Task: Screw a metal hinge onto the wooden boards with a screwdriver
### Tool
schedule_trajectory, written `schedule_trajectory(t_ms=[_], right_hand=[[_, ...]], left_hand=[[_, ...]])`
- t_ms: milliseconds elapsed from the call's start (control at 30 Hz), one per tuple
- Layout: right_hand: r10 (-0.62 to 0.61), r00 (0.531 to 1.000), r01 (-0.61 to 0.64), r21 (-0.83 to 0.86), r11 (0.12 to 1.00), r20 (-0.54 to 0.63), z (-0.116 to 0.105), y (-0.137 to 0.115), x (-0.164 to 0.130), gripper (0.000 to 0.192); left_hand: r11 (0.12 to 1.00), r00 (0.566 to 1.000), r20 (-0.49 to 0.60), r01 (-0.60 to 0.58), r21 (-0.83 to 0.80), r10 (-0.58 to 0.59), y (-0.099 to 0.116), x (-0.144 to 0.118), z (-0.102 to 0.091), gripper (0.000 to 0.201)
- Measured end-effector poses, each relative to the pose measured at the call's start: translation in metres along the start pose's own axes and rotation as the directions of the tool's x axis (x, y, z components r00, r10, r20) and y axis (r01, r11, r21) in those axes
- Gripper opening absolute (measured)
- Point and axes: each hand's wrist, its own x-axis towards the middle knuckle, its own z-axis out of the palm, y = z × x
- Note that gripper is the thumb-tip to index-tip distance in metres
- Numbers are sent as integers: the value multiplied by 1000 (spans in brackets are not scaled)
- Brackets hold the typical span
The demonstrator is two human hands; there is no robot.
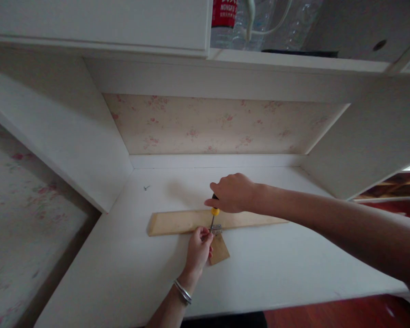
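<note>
Left forearm enters from the bottom edge, a silver bracelet (182, 291) on the wrist. Left hand (198, 249) rests on a short wooden piece (220, 250), fingers (205, 234) curled together and pinching at a small metal bracket (216, 229); whether a screw sits between the fingertips is too small to tell.

Bracket sits at the joint where the short wooden piece meets a long wooden strip (187, 222). Strip lies flat on the white table (294, 264), running left to right; the short piece sticks out from its near edge toward the camera, slightly angled, so the two form a rough T.

Right arm comes in from the right edge, reaching across above the strip. Right hand (233, 192) hovers just behind the strip, fingers closed around the handle of a screwdriver (214, 213). Handle is black with a yellow collar; the shaft points down and slightly toward the camera, tip at the bracket just beside the left fingertips.

One small dark item, possibly a screw (146, 187), lies alone on the table, well to the left and apart from the wood.

Table sits in a white alcove: side panels left and right, floral wallpaper (208, 125) on the back wall. Overhead shelf (294, 59) carries plastic water bottles (223, 20), one with a red label, and a white cable. Reddish wooden floor (345, 312) shows at lower right.
</note>
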Motion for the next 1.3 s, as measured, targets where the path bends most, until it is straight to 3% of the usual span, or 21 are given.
schedule_trajectory(t_ms=[100,200,300,433,567,667,800,933,1067,1200,1300], right_hand=[[-32,999,32,-10,999,29,-2,-1,1,37],[-60,993,57,33,998,104,-5,0,0,38],[-40,994,37,32,999,104,-5,0,2,34],[22,999,-22,3,1000,37,-3,-2,8,52],[-56,995,56,-1,998,80,-7,-1,8,32],[-86,990,81,52,995,113,-11,-2,6,47],[-12,997,14,-19,1000,71,-9,-3,9,51],[-78,993,78,-1,997,91,-7,2,10,33],[-138,982,130,72,989,126,-9,6,9,45],[-27,994,27,2,1000,109,-9,4,9,55],[-59,991,62,-19,998,120,-9,5,9,38]], left_hand=[[1000,1000,0,3,-11,-3,-1,0,-1,33],[1000,1000,6,4,-23,-4,0,-1,-2,35],[1000,1000,14,1,-29,0,1,-2,-2,34],[1000,1000,2,3,-23,-3,3,-4,-1,33],[999,1000,8,15,-31,-15,2,-3,-1,31],[998,1000,16,14,-53,-13,2,-3,-2,29],[999,1000,16,6,-51,-5,3,-3,-2,28],[999,1000,20,-8,-46,9,3,-3,-2,28],[999,999,26,-23,-38,24,2,-2,-3,27],[999,1000,15,-14,-38,14,3,-1,-3,26],[999,999,26,-21,-47,22,4,-2,-3,26]])
